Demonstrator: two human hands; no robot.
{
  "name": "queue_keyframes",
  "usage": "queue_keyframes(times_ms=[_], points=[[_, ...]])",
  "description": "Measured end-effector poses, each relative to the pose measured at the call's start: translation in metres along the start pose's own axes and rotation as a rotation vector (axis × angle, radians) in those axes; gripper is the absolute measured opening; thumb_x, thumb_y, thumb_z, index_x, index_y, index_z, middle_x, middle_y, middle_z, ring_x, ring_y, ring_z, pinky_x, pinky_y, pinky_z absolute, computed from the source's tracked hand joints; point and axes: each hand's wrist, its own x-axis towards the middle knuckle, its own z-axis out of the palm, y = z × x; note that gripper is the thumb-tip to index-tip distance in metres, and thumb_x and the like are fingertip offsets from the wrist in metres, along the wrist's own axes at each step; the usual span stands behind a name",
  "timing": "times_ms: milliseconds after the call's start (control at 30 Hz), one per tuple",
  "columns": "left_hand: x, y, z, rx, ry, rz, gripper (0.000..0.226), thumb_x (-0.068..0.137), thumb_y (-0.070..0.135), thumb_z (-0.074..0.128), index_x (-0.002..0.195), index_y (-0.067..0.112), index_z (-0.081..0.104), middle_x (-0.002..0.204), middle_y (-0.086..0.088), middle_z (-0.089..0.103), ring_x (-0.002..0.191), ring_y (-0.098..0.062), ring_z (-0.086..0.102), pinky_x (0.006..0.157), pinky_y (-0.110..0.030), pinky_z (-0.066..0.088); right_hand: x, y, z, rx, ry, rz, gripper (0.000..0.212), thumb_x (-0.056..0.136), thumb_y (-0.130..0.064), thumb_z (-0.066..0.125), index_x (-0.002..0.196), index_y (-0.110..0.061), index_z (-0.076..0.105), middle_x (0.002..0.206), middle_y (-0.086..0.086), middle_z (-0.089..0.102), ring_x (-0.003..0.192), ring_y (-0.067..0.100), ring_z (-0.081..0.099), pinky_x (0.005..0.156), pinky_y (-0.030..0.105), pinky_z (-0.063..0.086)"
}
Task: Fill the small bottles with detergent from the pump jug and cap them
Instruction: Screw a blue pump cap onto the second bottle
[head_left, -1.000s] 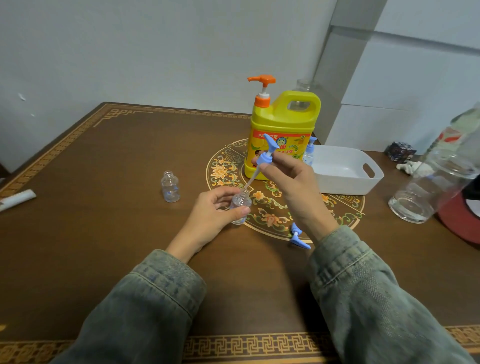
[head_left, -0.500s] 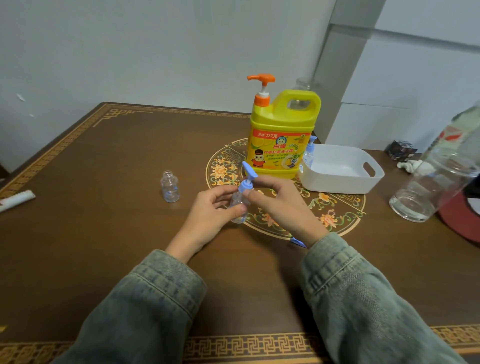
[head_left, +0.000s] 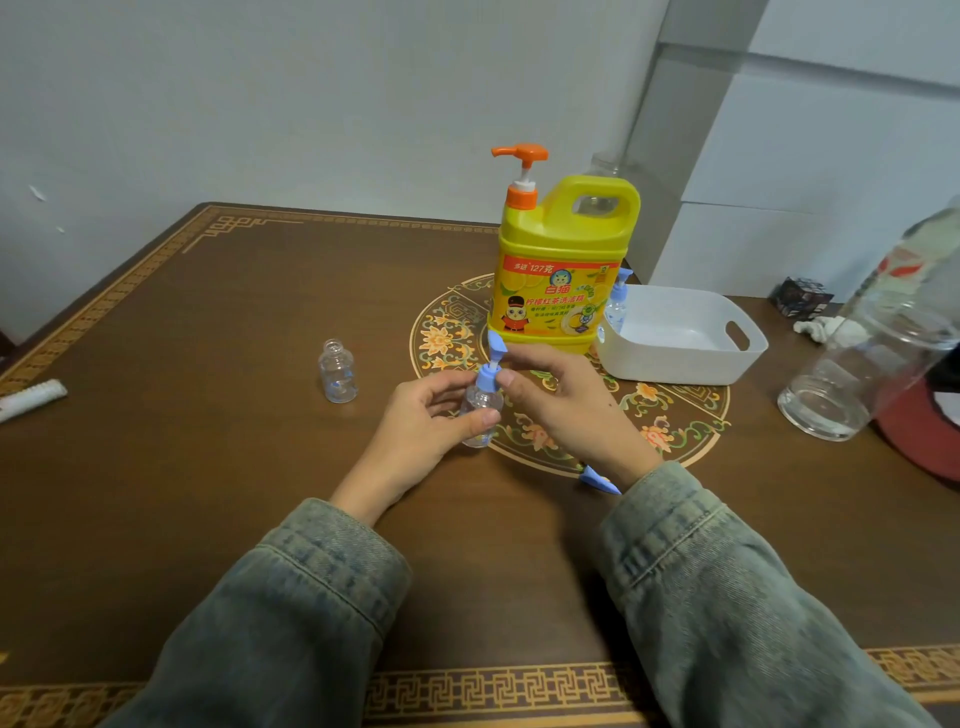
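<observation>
My left hand (head_left: 415, 436) grips a small clear bottle (head_left: 482, 410) standing on the table's middle. My right hand (head_left: 566, 400) pinches the blue pump cap (head_left: 489, 370) seated on that bottle's neck. Behind them stands the yellow detergent jug (head_left: 563, 265) with its orange pump (head_left: 521, 171). A second small clear bottle (head_left: 337, 371), uncapped, stands to the left. Another blue pump cap (head_left: 597, 479) lies on the table, partly hidden under my right wrist. A capped small bottle (head_left: 617, 306) stands in the white basket (head_left: 691, 358).
A large clear glass jar (head_left: 857, 379) stands at the right beside a red round object (head_left: 919, 441). A dark cube (head_left: 800, 299) and crumpled white paper (head_left: 821, 328) lie at the back right. A white tube (head_left: 31, 399) lies at the left edge.
My right hand brought the blue pump cap down from in front of the jug, fed its tube into the bottle, and now holds it on the neck. My left hand kept holding the bottle.
</observation>
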Motion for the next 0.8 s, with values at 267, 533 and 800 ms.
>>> queue_keyframes(times_ms=[267,533,800], points=[[0.000,0.003,0.001,-0.009,-0.008,-0.010,0.040,0.071,0.007,0.080,0.109,0.014,0.070,0.105,-0.003,0.074,0.098,-0.015,0.069,0.096,-0.036,0.052,0.003,0.004,0.003,-0.153,0.035,-0.091,0.023,0.092,-0.021,0.061,0.113,-0.021,0.069,0.111,-0.008,0.071,0.108,0.010,0.063,0.097,0.045,0.047],[0.000,-0.001,0.000,0.001,0.010,-0.017,0.043,0.069,0.011,0.083,0.110,0.011,0.068,0.107,-0.006,0.073,0.104,-0.020,0.068,0.099,-0.044,0.050,0.002,0.001,0.008,-0.153,0.104,-0.072,0.017,0.080,-0.037,0.074,0.090,-0.023,0.070,0.083,-0.015,0.069,0.083,-0.002,0.063,0.081,0.027,0.051],[-0.001,0.002,-0.001,-0.006,-0.012,-0.002,0.044,0.070,0.016,0.082,0.112,0.012,0.068,0.108,-0.004,0.073,0.104,-0.021,0.068,0.100,-0.044,0.049,0.003,0.014,0.006,0.066,-0.031,-0.074,0.021,0.094,-0.017,0.060,0.110,-0.006,0.069,0.111,0.011,0.070,0.106,0.023,0.062,0.095,0.035,0.048]])
